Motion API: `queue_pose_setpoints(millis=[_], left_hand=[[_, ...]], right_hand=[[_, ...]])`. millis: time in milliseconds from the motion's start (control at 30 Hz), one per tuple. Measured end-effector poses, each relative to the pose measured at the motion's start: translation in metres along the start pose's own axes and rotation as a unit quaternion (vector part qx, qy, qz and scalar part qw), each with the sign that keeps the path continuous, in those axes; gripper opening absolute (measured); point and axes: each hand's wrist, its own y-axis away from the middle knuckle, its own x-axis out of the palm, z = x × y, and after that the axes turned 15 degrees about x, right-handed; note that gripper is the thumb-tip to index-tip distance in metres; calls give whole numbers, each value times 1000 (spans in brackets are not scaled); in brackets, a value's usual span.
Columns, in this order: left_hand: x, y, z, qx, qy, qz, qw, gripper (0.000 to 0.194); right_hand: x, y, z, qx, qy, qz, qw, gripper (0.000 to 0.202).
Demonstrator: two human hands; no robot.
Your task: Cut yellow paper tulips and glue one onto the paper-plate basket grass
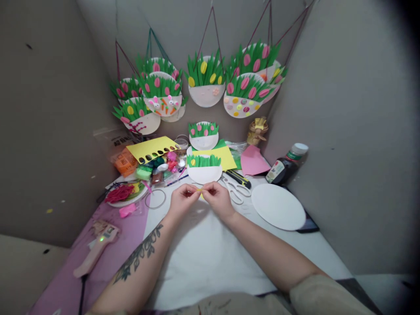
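Observation:
My left hand [183, 200] and my right hand [218, 199] meet over the white table, thumbs and forefingers pinched together. Between their fingertips is a small yellow paper piece [202, 196], mostly covered by the fingers. Just beyond them stands a white paper-plate pocket [204, 174] with green paper grass and one yellow paper petal shape at its left. White scissors [236, 191] lie right of my right hand, beside a black and yellow utility knife [239, 178]. A thin wire ring [155, 199] rests left of my left hand.
Finished paper-plate baskets [206, 95] hang on the back wall. A yellow sheet with cut holes [154, 148] lies over colored clay packets. A pink glue gun [98, 251] with a lit green light is at left. At right are a white paper plate [278, 206] and a dark bottle [287, 164].

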Motion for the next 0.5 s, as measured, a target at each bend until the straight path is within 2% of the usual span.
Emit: queue_pose_setpoints(millis=[167,400,500], left_hand=[[-2,0,0,11,-11,-14,1000,18],[-5,0,-3,48,-25,-22,998,17],[-5,1,-1,76,-33,-9,996,16]], right_hand=[[-2,-1,1,14,-7,12,1000,9],[-9,-3,6,-9,6,16,1000,10],[-8,-5,3,30,-9,35,999,11]])
